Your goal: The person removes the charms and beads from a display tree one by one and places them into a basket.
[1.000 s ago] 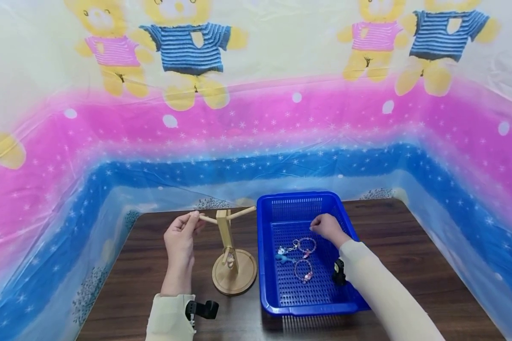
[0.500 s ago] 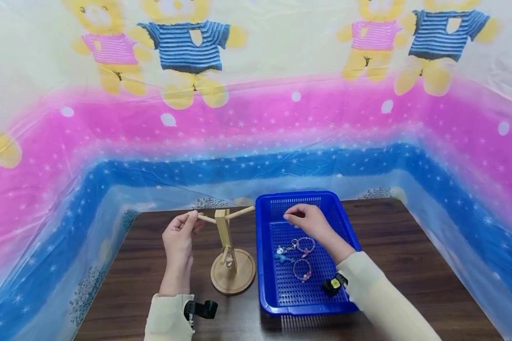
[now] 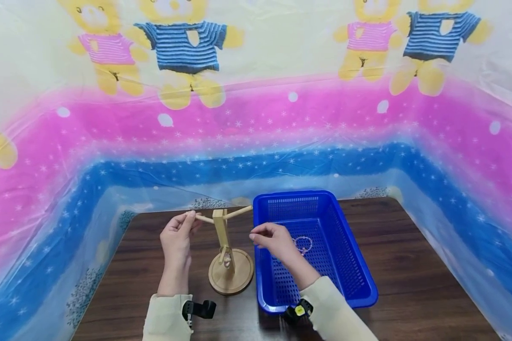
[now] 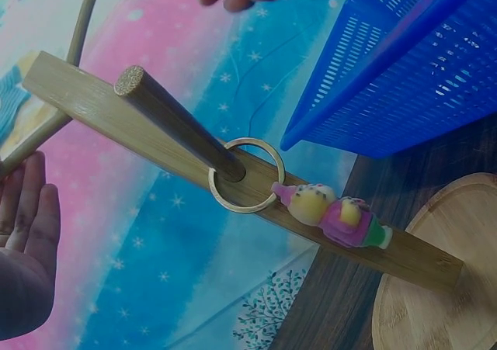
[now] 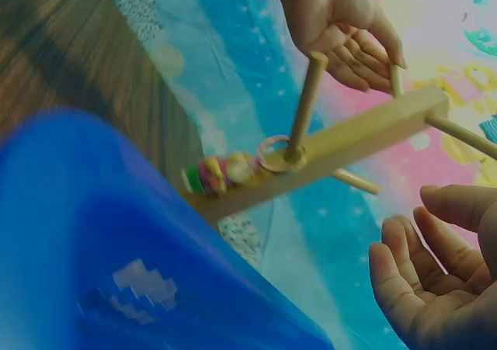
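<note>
In the head view my left hand [image 3: 177, 239] pinches the tip of the left upper peg of a wooden peg stand [image 3: 223, 232]. A keychain [image 4: 345, 216] with a small figure in purple and green hangs by its metal ring from the stand's lower peg. My right hand [image 3: 277, 244] is over the left rim of a blue plastic basket [image 3: 300, 194], right of the stand. Its fingers are loosely curled, and nothing shows between them in the right wrist view. Inside the basket lies a beaded bracelet [image 3: 311, 244], partly hidden by that hand; other trinkets are covered by the arm.
The stand's round base [image 3: 230, 285] rests on a dark wooden table [image 3: 414, 265], close to the basket's left side. A printed cloth [image 3: 256, 118] with bears encloses the table at the back and sides. Another upper peg points right, towards the basket's rim.
My right hand has moved left and nearer, from above the basket's inside to its left rim, close to the stand. The left hand keeps its pinch on the peg.
</note>
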The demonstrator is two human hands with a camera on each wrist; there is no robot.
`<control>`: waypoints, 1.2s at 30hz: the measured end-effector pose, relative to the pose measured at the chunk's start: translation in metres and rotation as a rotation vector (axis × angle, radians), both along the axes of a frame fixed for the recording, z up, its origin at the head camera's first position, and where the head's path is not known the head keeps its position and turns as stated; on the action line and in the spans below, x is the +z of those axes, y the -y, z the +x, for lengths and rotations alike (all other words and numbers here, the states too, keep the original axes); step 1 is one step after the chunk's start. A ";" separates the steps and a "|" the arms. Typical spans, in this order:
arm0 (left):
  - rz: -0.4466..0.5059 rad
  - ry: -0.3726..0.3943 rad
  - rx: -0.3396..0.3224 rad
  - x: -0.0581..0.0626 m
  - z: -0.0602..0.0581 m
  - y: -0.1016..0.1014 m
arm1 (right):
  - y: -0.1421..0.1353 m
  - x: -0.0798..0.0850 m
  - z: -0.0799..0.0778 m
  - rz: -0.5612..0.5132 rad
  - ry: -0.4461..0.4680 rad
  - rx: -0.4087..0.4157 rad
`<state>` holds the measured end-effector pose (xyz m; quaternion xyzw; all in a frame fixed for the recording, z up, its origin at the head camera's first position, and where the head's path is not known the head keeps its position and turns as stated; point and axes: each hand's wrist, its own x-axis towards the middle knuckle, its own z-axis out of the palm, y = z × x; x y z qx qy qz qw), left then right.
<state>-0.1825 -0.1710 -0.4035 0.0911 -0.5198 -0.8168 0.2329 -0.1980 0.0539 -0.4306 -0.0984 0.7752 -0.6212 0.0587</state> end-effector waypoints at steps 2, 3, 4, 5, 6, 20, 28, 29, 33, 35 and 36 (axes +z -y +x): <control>0.000 0.005 -0.002 0.000 0.000 0.000 | 0.006 -0.002 0.003 -0.005 0.007 -0.007; -0.001 0.007 -0.004 0.000 -0.001 0.000 | 0.009 -0.003 0.004 0.002 0.003 -0.010; -0.002 0.007 -0.005 0.000 -0.001 0.001 | 0.012 -0.005 0.005 0.007 0.003 -0.016; 0.001 0.007 -0.008 0.000 -0.001 0.001 | 0.015 -0.006 0.006 0.016 0.002 -0.023; 0.000 0.007 -0.007 0.001 -0.001 0.001 | 0.017 -0.007 0.007 0.027 -0.001 -0.029; 0.007 -0.002 -0.007 0.001 0.000 0.000 | 0.040 -0.023 0.011 0.062 0.006 -0.007; 0.008 0.002 -0.008 0.000 -0.001 0.001 | 0.051 -0.025 0.010 0.142 0.003 -0.022; 0.007 0.002 -0.010 0.001 0.000 0.002 | 0.051 -0.026 0.009 0.145 -0.001 -0.024; -0.005 0.017 -0.017 0.002 0.000 0.002 | 0.054 -0.029 0.007 0.152 -0.013 -0.031; -0.017 0.027 -0.020 0.002 0.000 0.002 | 0.055 -0.030 0.006 0.151 -0.011 -0.036; -0.023 0.034 -0.019 0.003 0.000 0.002 | 0.056 -0.030 0.005 0.152 -0.013 -0.038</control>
